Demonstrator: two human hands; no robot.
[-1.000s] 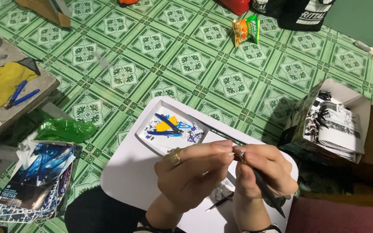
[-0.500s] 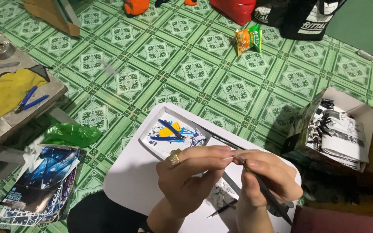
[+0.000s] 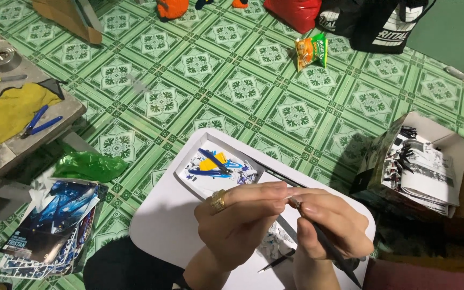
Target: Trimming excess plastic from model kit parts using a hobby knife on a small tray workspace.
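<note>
The left hand (image 3: 240,220) comes up from 6 o'clock, palm turned toward the body, a gold ring (image 3: 218,200) on 1 finger, its thumb and forefinger stretched toward 3 o'clock and pinched on a tiny part (image 3: 294,202) at their tips. The right hand (image 3: 326,224) meets it from 5 o'clock, fingers curled tight around a thin dark tool (image 3: 328,252) whose tip touches the same part; the handle runs down toward 5 o'clock. Both hands hover over a white lap table (image 3: 162,225).

At 11 o'clock from the hands a shallow white tray (image 3: 189,174) lies on the table, holding blue nippers (image 3: 213,164), a yellow piece and small blue and white bits. At 3 o'clock an open cardboard box (image 3: 436,134) on the green tiled floor (image 3: 243,86) holds folded black-and-white sheets. At 8 o'clock lies a blue printed box (image 3: 49,225) stacked with plastic frames.

The pinched part is too small to make out. A second dark tool (image 3: 276,262) and scattered pieces lie partly hidden under the hands.
</note>
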